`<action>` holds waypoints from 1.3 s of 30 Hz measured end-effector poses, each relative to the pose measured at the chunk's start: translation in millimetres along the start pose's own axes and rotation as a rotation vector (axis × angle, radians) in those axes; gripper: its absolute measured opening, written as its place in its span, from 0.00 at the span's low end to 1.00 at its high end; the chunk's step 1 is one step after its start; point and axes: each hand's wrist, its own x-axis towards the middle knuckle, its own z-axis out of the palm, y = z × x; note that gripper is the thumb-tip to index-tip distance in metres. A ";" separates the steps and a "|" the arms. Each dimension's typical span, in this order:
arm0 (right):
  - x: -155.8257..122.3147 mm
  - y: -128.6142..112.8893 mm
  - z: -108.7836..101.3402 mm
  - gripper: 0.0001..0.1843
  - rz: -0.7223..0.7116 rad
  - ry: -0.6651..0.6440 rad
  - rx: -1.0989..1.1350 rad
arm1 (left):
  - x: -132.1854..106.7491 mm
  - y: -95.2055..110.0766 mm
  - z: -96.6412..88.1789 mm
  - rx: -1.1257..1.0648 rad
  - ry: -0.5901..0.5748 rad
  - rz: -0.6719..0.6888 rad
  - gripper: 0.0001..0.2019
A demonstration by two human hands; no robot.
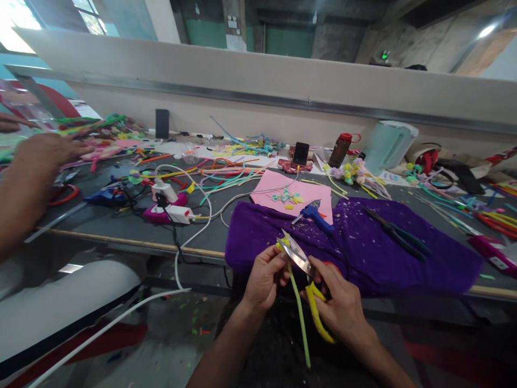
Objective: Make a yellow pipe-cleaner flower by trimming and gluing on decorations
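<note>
My left hand pinches a yellow fuzzy flower piece whose pale green pipe cleaner stem hangs down below the fingers. In my right hand is a pair of scissors with yellow handles. Their metal blades stand parted and reach over to the yellow piece at my left fingertips. Whether the blades touch it, I cannot tell. Just beyond both hands lies a purple cloth dusted with bits. A blue hot glue gun rests partly on this cloth and partly on a pink sheet holding small cut pieces.
Dark-handled pliers lie on the cloth's right side. To the left are a power strip and white cables. A phone, bottle and pitcher stand at the back. Another person's arm reaches in at far left.
</note>
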 end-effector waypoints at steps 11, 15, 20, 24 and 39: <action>-0.7 3.4 4.2 0.28 -0.030 -0.001 0.014 | 0.1 -2.4 0.2 -0.011 -0.010 0.013 0.10; -0.7 4.5 5.8 0.27 -0.040 0.005 0.017 | 0.0 -2.1 0.6 -0.003 0.000 0.010 0.11; -0.4 3.5 5.3 0.27 -0.053 0.002 0.026 | 0.4 -1.4 0.5 0.003 0.017 -0.002 0.12; -0.7 2.8 4.6 0.27 -0.046 -0.023 0.043 | 0.8 -1.5 0.2 0.005 0.013 -0.006 0.12; 0.0 5.0 3.2 0.29 -0.069 -0.036 0.062 | 1.4 -0.3 0.8 0.002 0.021 0.001 0.13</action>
